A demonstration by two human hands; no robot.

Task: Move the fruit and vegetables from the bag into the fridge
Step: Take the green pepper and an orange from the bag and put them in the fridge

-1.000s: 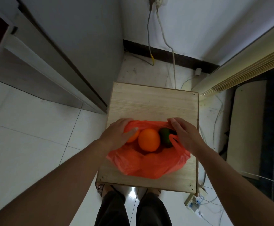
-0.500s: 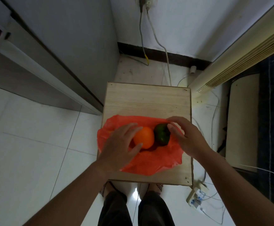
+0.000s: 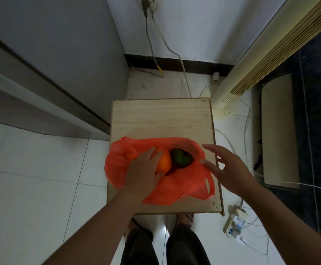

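An orange plastic bag (image 3: 177, 186) lies open on a small wooden table (image 3: 161, 119). Inside it sit an orange (image 3: 164, 163) and a dark green pepper (image 3: 181, 159), side by side. A second orange fruit (image 3: 132, 156) shows partly at the bag's left, behind my fingers. My left hand (image 3: 142, 173) reaches into the bag and wraps over the orange from the left. My right hand (image 3: 226, 167) hovers just off the bag's right edge, fingers spread, holding nothing.
The grey fridge (image 3: 60, 54) stands to the left of the table, its door shut. A cream tower fan (image 3: 255, 60) leans at the right. Cables (image 3: 167, 46) run from a wall socket, and a power strip (image 3: 236, 220) lies on the floor at the table's near right corner.
My left hand went from the bag's left rim into the bag and closed over the orange. My right hand let go of the bag's right edge and drew away, fingers spread.
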